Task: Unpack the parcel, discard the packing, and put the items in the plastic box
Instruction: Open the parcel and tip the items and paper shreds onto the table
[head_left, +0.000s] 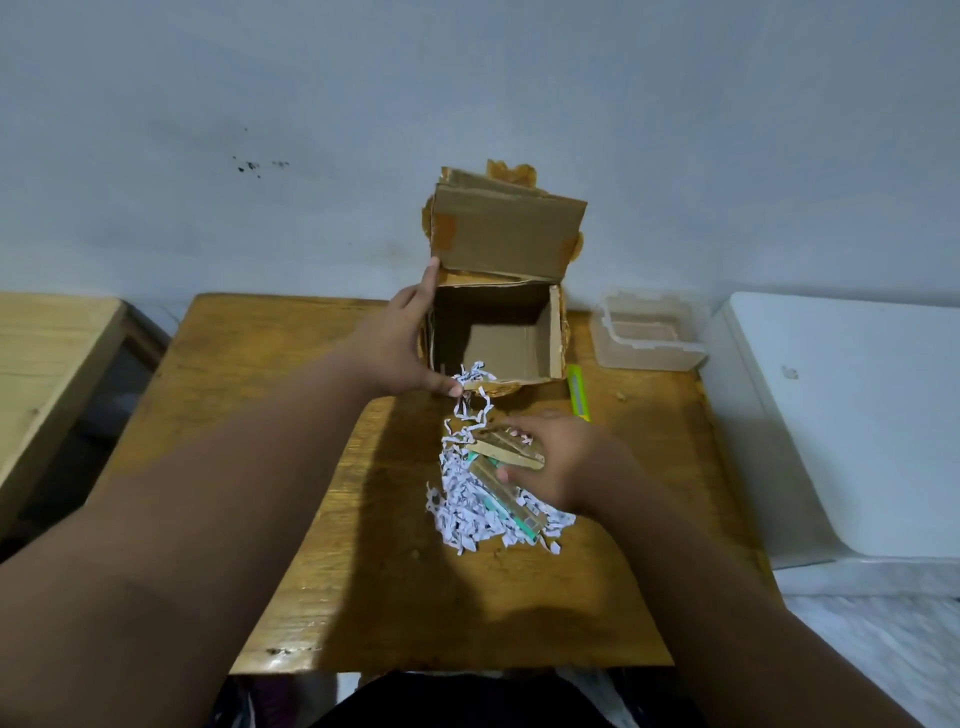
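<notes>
Head view shows my left hand (402, 343) gripping the tipped cardboard parcel (496, 332) by its rim, its inside nearly bare. My right hand (550, 462) closes on a flat cardboard packet (506, 449) atop light, loose paper shreds (478, 512) on the wooden surface (291, 395). Stiff and thin, it seems best pinched by its edges. The clear plastic box (649, 332) waits nearby.

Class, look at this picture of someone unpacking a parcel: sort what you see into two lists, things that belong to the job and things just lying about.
Part of the job:
cardboard parcel, open
shredded paper packing
small boxed items under the right hand
clear plastic box
left hand, steadying the parcel

Just lying about:
green cutter beside the parcel
white case
side table
</notes>
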